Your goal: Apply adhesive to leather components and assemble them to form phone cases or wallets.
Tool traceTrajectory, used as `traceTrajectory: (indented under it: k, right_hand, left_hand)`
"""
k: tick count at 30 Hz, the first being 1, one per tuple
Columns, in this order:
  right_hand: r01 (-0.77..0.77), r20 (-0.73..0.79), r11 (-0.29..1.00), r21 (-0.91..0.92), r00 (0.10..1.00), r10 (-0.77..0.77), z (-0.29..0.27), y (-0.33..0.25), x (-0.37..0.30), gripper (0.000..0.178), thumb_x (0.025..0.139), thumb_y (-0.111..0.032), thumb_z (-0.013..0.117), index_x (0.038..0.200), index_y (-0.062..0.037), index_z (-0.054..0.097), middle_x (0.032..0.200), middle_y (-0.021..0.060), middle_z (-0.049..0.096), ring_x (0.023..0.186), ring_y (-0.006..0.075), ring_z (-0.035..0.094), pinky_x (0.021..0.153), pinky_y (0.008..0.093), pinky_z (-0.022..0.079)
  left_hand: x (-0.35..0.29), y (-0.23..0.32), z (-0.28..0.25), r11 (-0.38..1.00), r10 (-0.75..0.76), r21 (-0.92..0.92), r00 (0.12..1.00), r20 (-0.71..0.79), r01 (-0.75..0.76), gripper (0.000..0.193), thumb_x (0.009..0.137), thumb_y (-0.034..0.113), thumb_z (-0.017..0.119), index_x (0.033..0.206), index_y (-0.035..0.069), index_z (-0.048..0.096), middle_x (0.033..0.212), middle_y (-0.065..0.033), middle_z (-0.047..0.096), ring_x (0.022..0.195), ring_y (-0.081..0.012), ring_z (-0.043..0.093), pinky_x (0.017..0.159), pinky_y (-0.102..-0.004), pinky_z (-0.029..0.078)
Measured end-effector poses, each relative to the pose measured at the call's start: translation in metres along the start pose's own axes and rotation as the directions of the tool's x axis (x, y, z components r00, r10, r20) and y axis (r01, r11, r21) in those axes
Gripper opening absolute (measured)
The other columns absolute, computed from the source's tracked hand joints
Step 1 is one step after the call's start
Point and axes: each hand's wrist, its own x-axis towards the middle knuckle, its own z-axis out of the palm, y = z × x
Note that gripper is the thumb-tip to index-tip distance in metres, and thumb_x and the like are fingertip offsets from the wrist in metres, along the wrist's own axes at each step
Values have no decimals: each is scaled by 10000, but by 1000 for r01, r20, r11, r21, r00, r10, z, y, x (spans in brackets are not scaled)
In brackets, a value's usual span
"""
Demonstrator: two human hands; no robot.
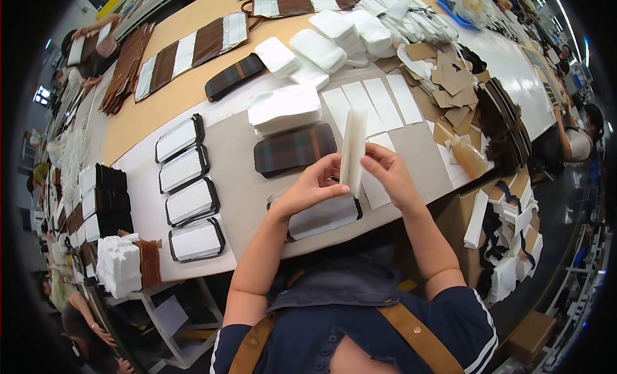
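Observation:
Above the table, a thin bundle of long white strips [354, 142] stands on edge between my hands. My left hand [315, 186] is closed round its lower left side, thumb along the bottom. On the other side my right hand [391, 173] has bent fingers touching the strips' right edge. Below my hands lies a dark-edged piece with a white face [324, 218], partly hidden by my left hand. Just beyond sits a stack of dark plaid fabric pieces [295, 149], with a pile of white padding sheets [284, 109] behind it. White strips [379, 104] lie side by side at the far right.
Several white-faced, dark-edged stacks [191, 203] form a column on the left. A glue bottle [468, 154] lies at the right beside cardboard scraps [453, 81] and brown pieces [508, 126]. A box of offcuts [508, 226] stands at the right edge. Other people work around the tables.

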Motion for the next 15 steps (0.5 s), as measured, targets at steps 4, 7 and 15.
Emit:
traceTrajectory:
  k: [4,7,15]
  right_hand:
    - [-19,-182,1000,-25,983,14,-54,-4,-6,171,997,-170,657,947,-11,696,896,-35,653,894,37,557,844,218,441]
    - [-49,-313,965,-257,949,-35,-111,-6,-11,169,988,-175,669,896,-33,673,851,-61,607,832,23,511,771,205,405]
    - [-138,-302,615,-777,938,-170,-149,31,-26,225,884,-249,749,837,-36,695,888,65,559,938,225,510,874,365,384]
  left_hand:
    - [-4,14,0,998,-46,-40,998,45,48,713,895,165,774,1500,50,414,1301,-102,609,1196,-206,597,1005,-354,499]
    - [-4,13,-1,999,-17,-33,1000,22,17,723,896,170,764,1512,57,403,1315,-110,607,1217,-219,596,1009,-362,493]
    - [-2,17,-1,999,4,50,995,-99,1,860,841,383,809,1506,9,412,1272,-141,644,1174,-254,644,1056,-397,460]
